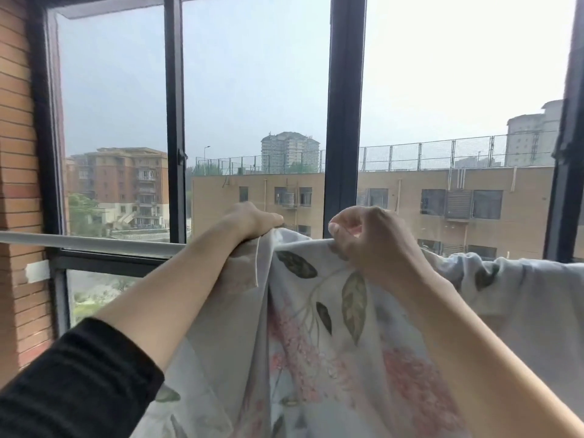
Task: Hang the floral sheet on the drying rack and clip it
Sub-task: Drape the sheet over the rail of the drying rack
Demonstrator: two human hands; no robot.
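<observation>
Both hands (316,229) gripping floral sheet (316,327), draped over rail (94,243)

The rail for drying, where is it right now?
In the head view the rail runs level across the window's lower part; its left stretch is bare, and from the left hand rightward the sheet covers it.

We cannot see the drying rack rail (94,243) where the floral sheet (316,327) covers it. The left hand (252,218) hides its fingertips behind the sheet's top edge. The frame's bottom edge cuts off the sheet. No clip can be told.
</observation>
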